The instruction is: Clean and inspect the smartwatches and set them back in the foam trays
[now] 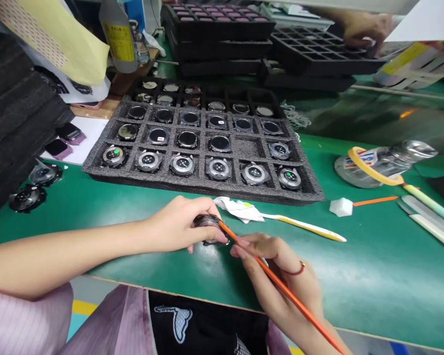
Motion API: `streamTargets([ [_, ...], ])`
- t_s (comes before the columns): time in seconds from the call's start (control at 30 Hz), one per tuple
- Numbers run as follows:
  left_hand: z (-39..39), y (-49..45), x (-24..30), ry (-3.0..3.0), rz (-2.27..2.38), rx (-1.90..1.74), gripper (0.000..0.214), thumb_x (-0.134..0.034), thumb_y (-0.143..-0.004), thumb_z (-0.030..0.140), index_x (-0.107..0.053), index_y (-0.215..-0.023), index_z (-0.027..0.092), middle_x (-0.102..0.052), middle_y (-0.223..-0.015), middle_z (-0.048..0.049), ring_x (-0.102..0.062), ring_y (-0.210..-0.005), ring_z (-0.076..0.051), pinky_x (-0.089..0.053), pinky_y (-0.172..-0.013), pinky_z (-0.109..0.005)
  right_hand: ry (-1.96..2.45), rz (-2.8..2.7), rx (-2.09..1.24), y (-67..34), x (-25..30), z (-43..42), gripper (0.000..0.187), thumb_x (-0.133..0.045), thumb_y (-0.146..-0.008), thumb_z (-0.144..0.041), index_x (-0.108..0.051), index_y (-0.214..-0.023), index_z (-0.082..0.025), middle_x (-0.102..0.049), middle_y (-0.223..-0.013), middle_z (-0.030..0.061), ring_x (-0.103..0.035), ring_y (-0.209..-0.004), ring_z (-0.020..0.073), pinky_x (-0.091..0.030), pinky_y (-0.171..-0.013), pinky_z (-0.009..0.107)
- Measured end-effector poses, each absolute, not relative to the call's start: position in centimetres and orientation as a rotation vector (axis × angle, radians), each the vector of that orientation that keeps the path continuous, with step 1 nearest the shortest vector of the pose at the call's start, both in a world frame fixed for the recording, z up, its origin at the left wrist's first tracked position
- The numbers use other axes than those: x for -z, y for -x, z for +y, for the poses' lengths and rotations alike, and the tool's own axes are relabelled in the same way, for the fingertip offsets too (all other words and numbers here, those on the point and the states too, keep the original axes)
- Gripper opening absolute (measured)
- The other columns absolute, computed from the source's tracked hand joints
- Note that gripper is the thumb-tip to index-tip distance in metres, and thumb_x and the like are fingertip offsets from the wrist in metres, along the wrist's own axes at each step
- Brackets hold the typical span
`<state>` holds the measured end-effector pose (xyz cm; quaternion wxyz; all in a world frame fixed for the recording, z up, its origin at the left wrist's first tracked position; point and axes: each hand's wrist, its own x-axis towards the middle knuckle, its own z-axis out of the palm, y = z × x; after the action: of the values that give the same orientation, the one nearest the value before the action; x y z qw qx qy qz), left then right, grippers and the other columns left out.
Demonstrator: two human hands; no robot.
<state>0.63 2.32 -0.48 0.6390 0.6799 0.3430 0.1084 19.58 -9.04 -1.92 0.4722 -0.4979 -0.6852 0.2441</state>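
Observation:
My left hand (pixel 173 222) is closed around a round dark watch case (pixel 206 220), holding it at the green tabletop. Pinched in my right hand (pixel 286 268) is a thin orange stick (pixel 299 304). Its far tip meets the edge of the watch case beside my left fingers. Whether the tip carries a brush or point, I cannot make out. Just beyond my hands lies a toothbrush (pixel 303 228) with a white and yellow handle, its head end wrapped in white tissue (pixel 239 209). My left fingers cover much of the watch case.
A black foam tray (pixel 203 189) with several watch parts spans the middle. More trays (pixel 218 47) stack behind it. At right lie a glass bottle (pixel 370 165), a white block (pixel 341 207) and tools. Loose watches (pixel 27 197) sit left. Another person's hand (pixel 366 29) is at the back.

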Motion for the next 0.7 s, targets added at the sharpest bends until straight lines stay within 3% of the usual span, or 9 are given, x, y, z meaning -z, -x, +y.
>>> streamTargets([
  [0.47, 2.3, -0.7, 0.1, -1.509, 0.79, -0.23, 0.023, -0.075, -0.082, 0.033, -0.058, -0.089, 0.019, -0.073, -0.077, 0.0009, -0.063, -0.053, -0.01, -0.052, -0.04, -0.017, 1.304, -1.601, -0.77, -20.2, 0.4, -6.8, 0.012, -0.066, -0.095, -0.025, -0.061, -0.084, -0.024, -0.077, -0.079, 0.0016, -0.074, -0.068, 0.0165, -0.059, -0.061, 0.025],
  [0.7, 2.3, -0.7, 0.0, -1.519, 0.761, -0.242, 0.019, -0.074, -0.083, 0.031, -0.06, -0.089, 0.019, -0.071, -0.075, 0.0025, -0.064, -0.054, -0.01, -0.052, -0.04, -0.016, 1.217, -1.618, -0.757, -20.1, 0.4, -6.6, 0.01, -0.065, -0.095, -0.02, -0.061, -0.087, -0.024, -0.076, -0.078, -0.0005, -0.075, -0.074, 0.0149, -0.06, -0.067, 0.024],
])
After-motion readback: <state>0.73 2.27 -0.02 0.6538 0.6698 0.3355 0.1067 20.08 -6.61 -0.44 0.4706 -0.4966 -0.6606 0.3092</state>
